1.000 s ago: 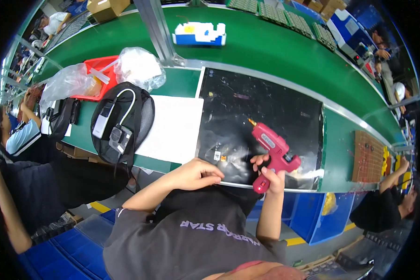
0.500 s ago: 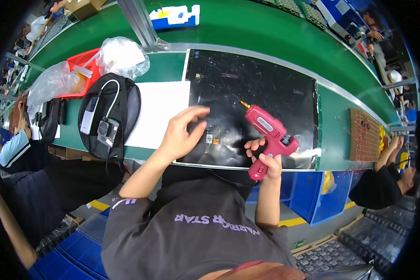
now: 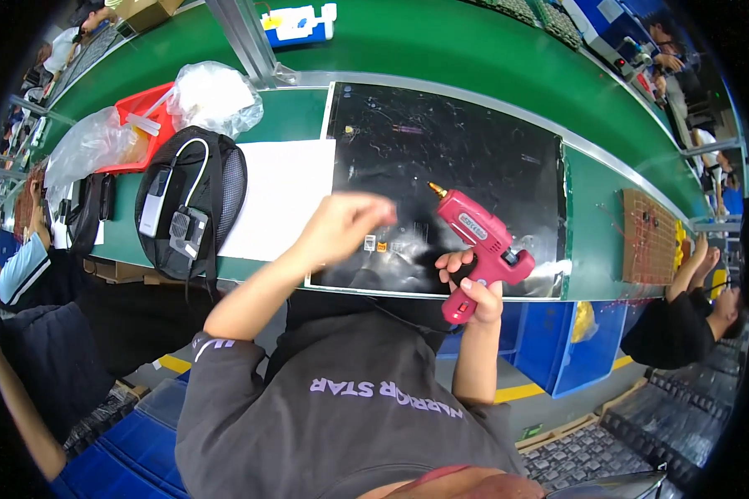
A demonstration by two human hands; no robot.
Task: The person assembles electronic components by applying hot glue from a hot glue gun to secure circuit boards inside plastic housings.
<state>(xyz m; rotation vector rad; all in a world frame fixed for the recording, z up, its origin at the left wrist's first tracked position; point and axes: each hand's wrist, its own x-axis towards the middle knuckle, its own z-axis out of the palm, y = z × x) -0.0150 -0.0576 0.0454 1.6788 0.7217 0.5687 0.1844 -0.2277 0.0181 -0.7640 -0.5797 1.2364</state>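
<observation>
Glue gun (image 3: 478,226) over mat (image 3: 466,150); paper (image 3: 287,191) left of mat; bin (image 3: 168,123) behind bag (image 3: 226,179), farther left.

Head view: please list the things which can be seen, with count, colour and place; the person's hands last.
Bench: 1, green, across the middle
Mat: 1, black, on the bench
Glue gun: 1, pinkish red, over the mat
Sheet: 1, white, left of the mat
Mesh bag: 1, black, overlapping the sheet
Power bank: 1, pale grey, on the bag
Cable: 1, white, same bag
Device: 1, dark grey, same bag
Tray: 1, red, beyond the bag
Plastic bags: 2, clear, at the tray
Panel: 1, brown, bench's right
Bin: at least 1, blue, below the bench
Other people: several, mixed clothing, around the bench
Left hand: 1, bare, over the mat, blurred
Right hand: 1, bare, around the glue gun's handle
</observation>
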